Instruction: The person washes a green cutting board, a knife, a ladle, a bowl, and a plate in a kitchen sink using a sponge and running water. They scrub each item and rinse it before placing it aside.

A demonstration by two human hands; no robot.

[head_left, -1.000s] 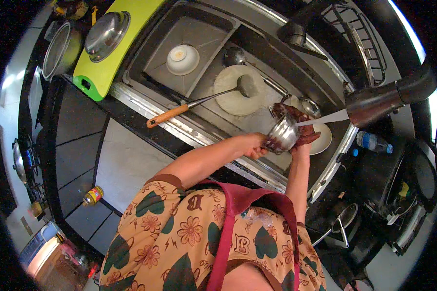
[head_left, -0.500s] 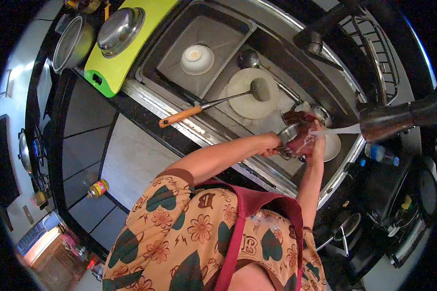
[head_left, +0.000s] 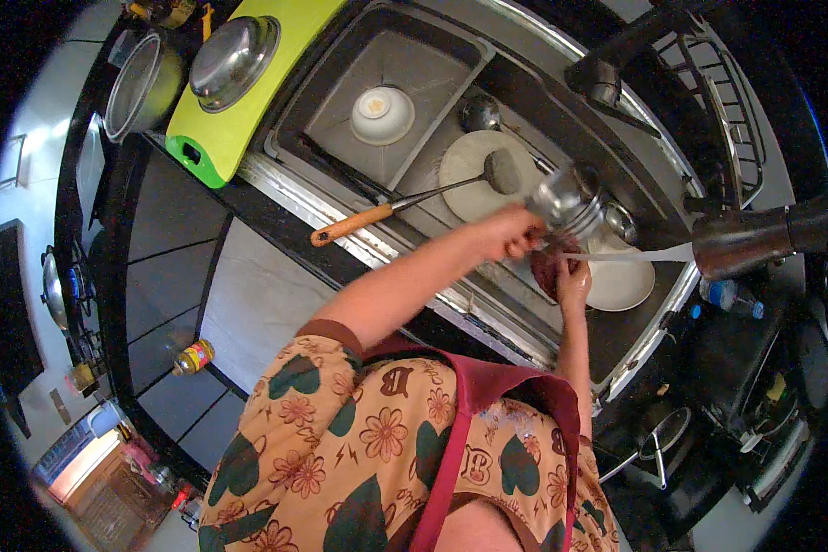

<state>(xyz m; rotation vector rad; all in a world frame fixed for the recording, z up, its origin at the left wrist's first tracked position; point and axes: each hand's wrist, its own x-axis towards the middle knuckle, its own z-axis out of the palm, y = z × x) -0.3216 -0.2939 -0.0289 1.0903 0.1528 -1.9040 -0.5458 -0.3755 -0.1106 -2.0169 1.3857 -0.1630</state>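
My left hand is closed round the edge of a shiny metal bowl, which is smeared by motion and held up over the sink's right basin. Lower and to the right, my right hand grips a dark red item whose kind I cannot make out. Water runs from the dark tap onto that hand. Behind the hands lie a ladle with a wooden handle and a pale round plate. A white dish sits beside my right hand.
A white bowl stands upside down in the left basin. Another metal ladle lies at the back. At left, a metal bowl rests on a green chopping board. A wire rack stands back right.
My left hand has lifted the metal bowl up and away from the red item, turning it. My right hand has moved slightly left with the red item. The view has shifted a little.
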